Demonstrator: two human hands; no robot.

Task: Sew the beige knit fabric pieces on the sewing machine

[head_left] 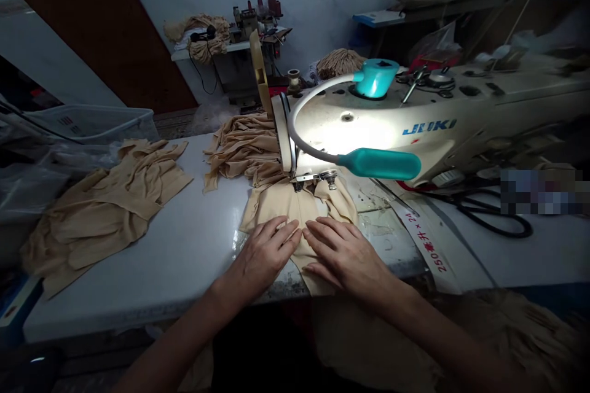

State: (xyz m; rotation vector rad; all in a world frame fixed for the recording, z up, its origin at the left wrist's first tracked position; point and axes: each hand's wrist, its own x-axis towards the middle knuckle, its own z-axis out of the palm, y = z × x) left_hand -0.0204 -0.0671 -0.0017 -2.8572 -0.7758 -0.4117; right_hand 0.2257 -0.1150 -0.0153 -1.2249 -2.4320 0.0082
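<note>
Fabric panel (274,202), tan, lies on the near side of the sewing machine (442,129), with its far part beneath the presser-foot area of the machine head. A lengthwise seam or fold line runs down the panel toward the near edge of the worktop (193,245). Contact between needle and fabric cannot be determined.

Hand positions: 2 hands rest on the panel, just beside each other. The left hand (267,252) has its fingers extended and laid flat on the cloth, left of the line. The right hand (345,252) is likewise flattened, fingers slightly spread, at the right of the line. Neither hand is clenched.

Illumination: 1 lamp with a teal head (382,163) and a white gooseneck (299,104) is mounted on top of the machine and lights the machine arm.

Surrounding items: a gathered fabric bundle (244,144) sits at the far left of the machine head. A larger fabric pile (110,215) occupies the left end of the worktop. At the right, black-handled scissors (495,212) lie near a white strip (437,258) with red printing.
</note>
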